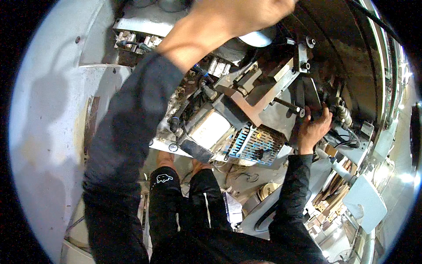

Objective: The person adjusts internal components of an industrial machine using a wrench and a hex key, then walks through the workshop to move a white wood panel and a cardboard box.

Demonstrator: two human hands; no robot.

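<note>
Has right hand (314, 129) nearer, at six o'clock from plate (311, 93) slanting eleven-to-five, left hand (259, 14) well apart; cannot tell grips.

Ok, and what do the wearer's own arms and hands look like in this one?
Long dark sleeves: the left sleeve stops short of the wrist, the right sleeve ends near it. No markings show on either. The left hand, cropped by the top edge, and right hand look gloveless.

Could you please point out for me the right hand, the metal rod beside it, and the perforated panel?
Right hand (314, 128): head view, on the back of the hand.
Metal rod (287, 105): head view, on its shaft.
Perforated panel (273, 143): head view, on its slotted face.
</note>
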